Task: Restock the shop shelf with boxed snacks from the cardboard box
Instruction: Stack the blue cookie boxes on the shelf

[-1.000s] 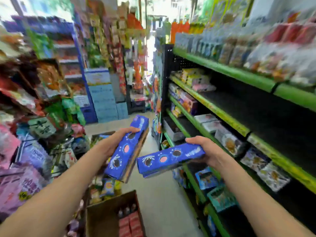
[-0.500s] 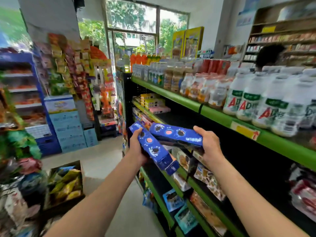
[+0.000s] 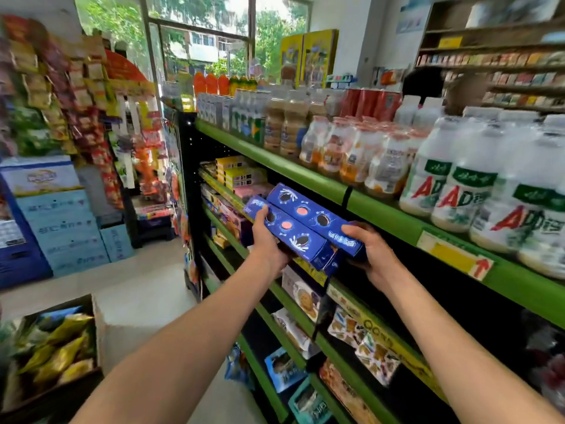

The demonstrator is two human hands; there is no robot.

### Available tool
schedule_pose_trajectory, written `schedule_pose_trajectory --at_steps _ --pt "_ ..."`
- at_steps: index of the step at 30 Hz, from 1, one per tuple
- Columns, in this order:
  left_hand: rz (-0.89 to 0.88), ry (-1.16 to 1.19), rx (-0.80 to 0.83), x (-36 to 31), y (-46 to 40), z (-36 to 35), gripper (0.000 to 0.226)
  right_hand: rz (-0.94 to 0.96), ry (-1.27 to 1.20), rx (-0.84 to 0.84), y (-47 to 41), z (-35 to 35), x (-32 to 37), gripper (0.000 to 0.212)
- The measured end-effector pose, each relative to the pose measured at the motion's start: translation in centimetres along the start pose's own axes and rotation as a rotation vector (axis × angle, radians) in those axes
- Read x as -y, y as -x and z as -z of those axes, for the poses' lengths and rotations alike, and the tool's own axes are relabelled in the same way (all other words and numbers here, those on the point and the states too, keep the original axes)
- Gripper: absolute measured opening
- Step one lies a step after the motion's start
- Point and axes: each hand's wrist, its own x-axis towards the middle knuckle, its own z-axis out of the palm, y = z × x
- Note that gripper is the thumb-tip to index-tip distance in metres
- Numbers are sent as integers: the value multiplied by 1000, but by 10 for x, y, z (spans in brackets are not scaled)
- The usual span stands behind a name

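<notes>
At centre frame, the left hand [image 3: 265, 240] and right hand [image 3: 371, 255] each grip a long blue cardboard biscuit box [image 3: 292, 234], poised before the green-edged shelf [image 3: 321, 179], next sliding them inside.

1. Two bare forearms reach in from the bottom edge, with no sleeve on either.
2. The left hand [image 3: 267, 244] wears no glove, ring or watch.
3. The right hand [image 3: 374, 255] is equally bare, wrist unadorned.
</notes>
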Motion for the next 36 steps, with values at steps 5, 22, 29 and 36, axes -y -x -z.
schedule_pose_trajectory --at_steps 5,22,29,36 --pt "70 -19 42 -13 -89 -1 60 -121 -31 -41 -67 -6 -10 10" --pt "226 -718 103 -29 -216 -31 31 -38 1082 -573 -137 -9 -36 47" --pt "438 -852 289 -44 -217 -8 7 91 960 -256 -123 -73 -31 50" --pt "409 -783 285 -54 -228 7 17 170 1158 -174 -134 -92 -44 74"
